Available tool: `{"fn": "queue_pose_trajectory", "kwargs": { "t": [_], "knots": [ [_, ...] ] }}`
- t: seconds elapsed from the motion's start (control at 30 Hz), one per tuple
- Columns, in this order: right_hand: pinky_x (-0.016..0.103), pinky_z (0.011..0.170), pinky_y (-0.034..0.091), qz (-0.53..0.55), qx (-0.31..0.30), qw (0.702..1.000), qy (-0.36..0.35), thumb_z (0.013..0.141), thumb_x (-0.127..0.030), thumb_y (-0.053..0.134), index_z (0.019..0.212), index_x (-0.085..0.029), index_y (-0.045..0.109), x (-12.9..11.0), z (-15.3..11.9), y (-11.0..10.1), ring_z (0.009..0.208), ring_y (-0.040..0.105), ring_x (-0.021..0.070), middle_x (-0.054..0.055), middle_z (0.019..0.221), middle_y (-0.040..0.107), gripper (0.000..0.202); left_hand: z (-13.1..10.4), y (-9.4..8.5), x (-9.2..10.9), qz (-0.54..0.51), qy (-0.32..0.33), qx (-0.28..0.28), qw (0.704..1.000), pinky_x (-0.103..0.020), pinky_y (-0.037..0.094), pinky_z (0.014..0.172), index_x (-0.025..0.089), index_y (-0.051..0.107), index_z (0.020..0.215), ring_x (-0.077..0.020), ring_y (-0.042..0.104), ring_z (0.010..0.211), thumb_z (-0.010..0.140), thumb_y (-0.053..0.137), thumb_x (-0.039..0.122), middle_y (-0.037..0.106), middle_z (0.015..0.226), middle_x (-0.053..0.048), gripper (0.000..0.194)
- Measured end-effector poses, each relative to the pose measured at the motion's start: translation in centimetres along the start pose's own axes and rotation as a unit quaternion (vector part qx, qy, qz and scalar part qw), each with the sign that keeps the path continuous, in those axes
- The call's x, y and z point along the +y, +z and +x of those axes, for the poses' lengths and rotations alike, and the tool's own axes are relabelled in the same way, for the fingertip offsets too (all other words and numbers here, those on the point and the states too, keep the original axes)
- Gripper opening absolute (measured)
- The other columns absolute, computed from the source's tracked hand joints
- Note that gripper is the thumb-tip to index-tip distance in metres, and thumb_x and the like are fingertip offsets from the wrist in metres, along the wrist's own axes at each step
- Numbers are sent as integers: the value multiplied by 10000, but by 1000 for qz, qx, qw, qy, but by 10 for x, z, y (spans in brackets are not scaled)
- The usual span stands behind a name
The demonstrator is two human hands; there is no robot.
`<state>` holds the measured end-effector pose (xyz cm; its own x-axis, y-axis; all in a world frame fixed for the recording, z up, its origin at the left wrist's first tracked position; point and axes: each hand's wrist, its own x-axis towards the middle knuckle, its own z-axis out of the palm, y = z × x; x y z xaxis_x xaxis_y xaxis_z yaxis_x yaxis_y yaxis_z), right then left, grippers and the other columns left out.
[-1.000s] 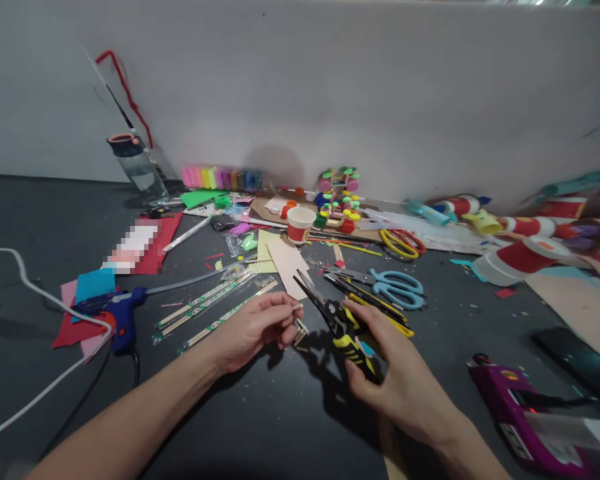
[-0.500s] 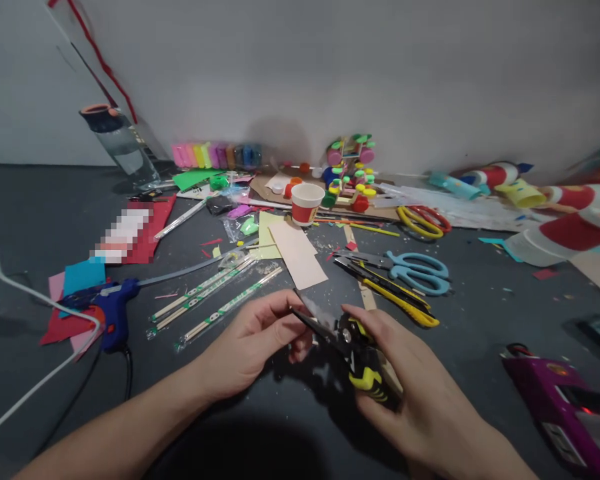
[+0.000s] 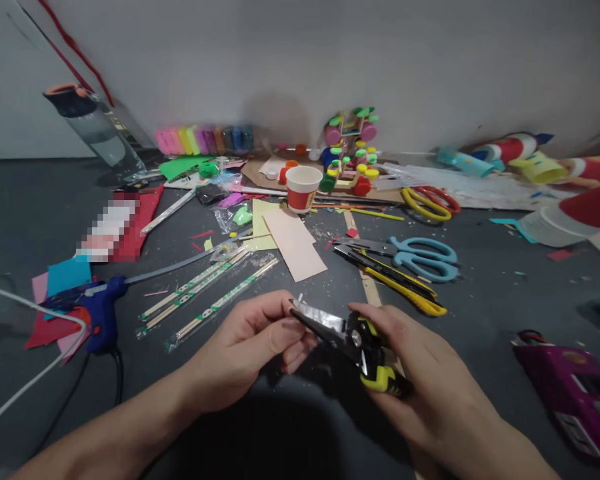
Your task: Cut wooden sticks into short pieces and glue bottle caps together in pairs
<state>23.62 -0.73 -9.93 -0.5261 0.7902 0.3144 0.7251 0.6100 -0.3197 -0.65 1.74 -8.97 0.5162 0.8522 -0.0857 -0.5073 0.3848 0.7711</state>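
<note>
My right hand (image 3: pixel 425 373) is wrapped round the black-and-yellow handles of a pair of shears (image 3: pixel 356 338). Their blades point left, one silvery and one dark, and reach the fingertips of my left hand (image 3: pixel 260 347). That hand is closed in a pinch. A tiny pale bit shows above the blade tips, but what lies between my left fingers is hidden. Beyond my hands a pale pink card (image 3: pixel 294 243) overlaps a yellow sheet (image 3: pixel 263 227). To the right of the card are blue-handled scissors (image 3: pixel 424 259) and a yellow utility knife (image 3: pixel 405 290).
A paper cup (image 3: pixel 304 190) stands behind the card. Wrapped chopsticks (image 3: pixel 223 300) and a blue glue gun (image 3: pixel 103 317) with its cable lie left. A purple device (image 3: pixel 563 393) sits at right. Along the wall are a bottle (image 3: pixel 100 137) and colourful wheeled models (image 3: pixel 351 153).
The view has shifted slightly. The shears have turned a little, so the silvery blade now shows clearly. Both hands stay close together, the left still pinching at the blade tips.
</note>
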Motion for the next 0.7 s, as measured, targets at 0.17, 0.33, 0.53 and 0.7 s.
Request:
{"fn": "queue_pose_trajectory", "kwargs": {
  "t": [0.17,0.33,0.53,0.7],
  "knots": [
    [356,976,549,15,12,1000,-1,838,-230,509,1414,-201,402,-3,6,-1,1171,626,265,115,1266,626,587,0,0,1,-35,-8,-7,999,-190,335,546,165,695,839,-53,420,543,895,715,321,532,643,29,167],
    [342,914,571,24,-6,999,-20,825,-202,500,1405,-212,377,-10,13,-5,1103,659,264,116,1219,648,593,-1,-2,-1,-29,-20,-7,999,-186,297,524,162,715,841,-43,393,525,917,692,291,520,628,29,151],
    [311,859,581,13,-7,1000,-27,835,-196,481,1356,-202,396,-9,12,-5,1035,679,253,121,1153,666,528,0,0,0,-26,-15,-4,1000,-188,306,512,134,692,814,-44,380,515,872,740,345,510,618,30,224],
    [325,780,592,-2,-2,999,-40,858,-182,472,1316,-166,446,-3,6,-2,995,693,261,137,1112,676,459,0,5,1,-53,-20,-1,998,-177,332,494,125,670,772,-41,360,490,854,758,318,473,585,49,227]
  ]
}}
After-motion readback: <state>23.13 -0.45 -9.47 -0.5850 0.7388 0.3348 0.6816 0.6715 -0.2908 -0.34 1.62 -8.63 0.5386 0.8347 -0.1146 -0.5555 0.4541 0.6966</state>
